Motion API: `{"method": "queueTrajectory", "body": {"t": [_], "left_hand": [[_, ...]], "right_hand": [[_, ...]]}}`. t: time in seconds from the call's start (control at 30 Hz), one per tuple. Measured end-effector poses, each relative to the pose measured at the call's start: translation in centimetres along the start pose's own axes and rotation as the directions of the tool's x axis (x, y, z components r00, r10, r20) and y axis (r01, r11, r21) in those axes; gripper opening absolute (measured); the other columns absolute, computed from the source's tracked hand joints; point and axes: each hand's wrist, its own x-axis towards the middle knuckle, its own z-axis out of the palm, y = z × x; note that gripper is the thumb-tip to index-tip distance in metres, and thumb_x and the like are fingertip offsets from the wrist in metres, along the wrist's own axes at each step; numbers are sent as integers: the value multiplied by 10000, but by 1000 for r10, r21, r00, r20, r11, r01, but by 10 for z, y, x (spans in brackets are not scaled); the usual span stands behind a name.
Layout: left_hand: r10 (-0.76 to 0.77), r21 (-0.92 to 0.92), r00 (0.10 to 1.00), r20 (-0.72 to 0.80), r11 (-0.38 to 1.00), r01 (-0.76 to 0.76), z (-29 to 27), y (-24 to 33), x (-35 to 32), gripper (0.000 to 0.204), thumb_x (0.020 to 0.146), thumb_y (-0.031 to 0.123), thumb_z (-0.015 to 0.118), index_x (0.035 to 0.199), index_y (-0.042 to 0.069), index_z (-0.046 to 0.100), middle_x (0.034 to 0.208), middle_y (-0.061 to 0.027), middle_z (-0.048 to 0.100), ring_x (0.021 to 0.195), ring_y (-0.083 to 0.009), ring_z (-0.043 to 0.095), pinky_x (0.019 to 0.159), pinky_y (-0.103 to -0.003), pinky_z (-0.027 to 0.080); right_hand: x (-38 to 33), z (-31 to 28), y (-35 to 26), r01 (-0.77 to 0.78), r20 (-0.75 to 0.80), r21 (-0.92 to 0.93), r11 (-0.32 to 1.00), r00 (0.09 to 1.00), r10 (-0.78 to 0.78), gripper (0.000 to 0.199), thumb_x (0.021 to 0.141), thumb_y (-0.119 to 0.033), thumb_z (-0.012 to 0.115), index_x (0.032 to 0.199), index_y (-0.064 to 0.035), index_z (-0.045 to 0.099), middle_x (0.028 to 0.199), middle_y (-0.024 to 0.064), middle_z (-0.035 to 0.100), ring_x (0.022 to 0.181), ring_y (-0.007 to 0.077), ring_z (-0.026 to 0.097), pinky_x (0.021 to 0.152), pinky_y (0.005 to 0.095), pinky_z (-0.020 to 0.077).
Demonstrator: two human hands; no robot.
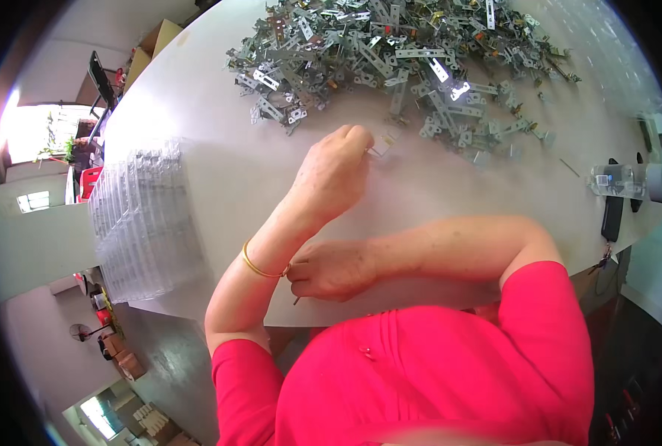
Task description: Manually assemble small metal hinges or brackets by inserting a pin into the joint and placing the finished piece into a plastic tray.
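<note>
My left hand (335, 171) reaches out over the white table, its fingers pinched together just short of a heap of small metal brackets (390, 59). At its fingertips shows a small pale, shiny piece (380, 147), too blurred to name. Closer to my body, my right hand (332, 272) lies across the table beside my left forearm, which wears a gold bangle (260, 271). The right fingers are curled closed. A short end of a thin dark rod (296, 301) sticks out below them; most of it is hidden.
Stacked clear plastic trays (141, 223) stand at the table's left edge. On the right lie a clear bottle (625, 181) and a dark object (611, 217) with keys. A thin stick (569, 167) lies near the bottle. Clear plastic sheeting (606, 59) covers the far right.
</note>
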Motion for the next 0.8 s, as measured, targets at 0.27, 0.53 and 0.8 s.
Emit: {"method": "queueTrajectory", "body": {"t": [0.27, 0.53, 0.8], "left_hand": [[-282, -524, 959, -1, 817, 240, -19, -22, -34, 124, 893, -8, 619, 1005, -30, 665, 862, -57, 715, 790, -90, 652, 725, -246, 516], [-444, -681, 869, 219, 569, 461, -34, -60, -81, 136, 887, 22, 636, 999, -49, 668, 815, -47, 680, 716, -93, 610, 665, -244, 508], [-546, -258, 818, -180, 829, 497, -32, -58, -84, 179, 891, 126, 692, 969, -28, 643, 814, -125, 655, 718, -191, 624, 667, -320, 510]], "right_hand": [[-5, 1, -1, -13, 64, -21, 1000, 998, 14, 94, 837, -122, 598, 879, -39, 599, 900, 103, 569, 860, 281, 599, 773, 409, 510], [-1, -1, -1, -12, 75, -25, 1000, 997, 14, 118, 833, -132, 605, 909, -41, 605, 916, 97, 586, 884, 279, 609, 787, 404, 514], [-2, -6, 0, -43, 57, 52, 998, 998, 40, 102, 815, -103, 611, 886, -38, 577, 917, 110, 575, 862, 291, 595, 765, 400, 502]]}}
